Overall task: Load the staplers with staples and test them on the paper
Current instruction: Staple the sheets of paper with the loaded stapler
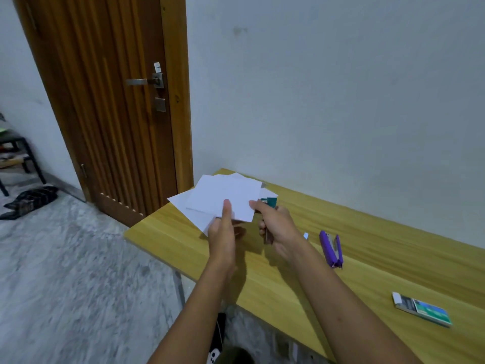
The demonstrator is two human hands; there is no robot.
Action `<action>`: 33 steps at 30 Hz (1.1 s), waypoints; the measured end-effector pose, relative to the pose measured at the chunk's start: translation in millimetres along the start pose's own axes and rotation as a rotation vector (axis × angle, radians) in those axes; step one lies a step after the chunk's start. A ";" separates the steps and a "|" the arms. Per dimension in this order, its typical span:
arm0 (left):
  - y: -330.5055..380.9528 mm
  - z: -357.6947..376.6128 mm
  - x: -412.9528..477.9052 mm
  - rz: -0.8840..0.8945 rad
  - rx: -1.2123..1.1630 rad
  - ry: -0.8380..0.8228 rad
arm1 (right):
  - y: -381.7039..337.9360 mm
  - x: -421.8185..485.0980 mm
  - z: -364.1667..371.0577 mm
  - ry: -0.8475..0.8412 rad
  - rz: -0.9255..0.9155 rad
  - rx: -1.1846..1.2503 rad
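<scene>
At frame centre, our left hand [221, 232] pinches the paper [223, 198]. Our right hand [275, 227] grips the teal stapler [270, 202] at its edge.

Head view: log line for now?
left hand: holds white paper sheets | right hand: grips teal stapler beside sheets | purple stapler: lying on yellow wooden table

Dim, flat indoor light – soft shadows under forearms on the yellow wooden table [367, 248]; slight blur, edges bowed by wide-angle.
</scene>
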State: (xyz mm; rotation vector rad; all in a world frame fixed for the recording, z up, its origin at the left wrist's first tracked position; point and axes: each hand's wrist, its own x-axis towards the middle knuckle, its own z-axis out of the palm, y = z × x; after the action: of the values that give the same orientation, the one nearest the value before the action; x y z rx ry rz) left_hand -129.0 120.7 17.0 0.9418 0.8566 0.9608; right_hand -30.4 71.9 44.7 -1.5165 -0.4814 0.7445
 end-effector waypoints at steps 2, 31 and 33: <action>13.1 3.8 -2.4 -0.019 0.125 -0.034 | 4.2 -9.7 -2.8 -0.027 0.003 -0.033; 18.7 -18.0 -10.5 0.165 0.319 -0.440 | 25.7 -48.7 -34.9 -0.488 0.045 0.261; 18.7 -21.1 -9.3 0.164 0.317 -0.442 | 26.5 -48.8 -32.1 -0.465 0.021 0.250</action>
State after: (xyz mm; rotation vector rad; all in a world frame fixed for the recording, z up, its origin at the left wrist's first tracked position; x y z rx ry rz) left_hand -156.3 122.6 28.5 1.4522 0.5672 0.7213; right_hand -45.6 12.6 25.6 -1.1140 -0.6891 1.1381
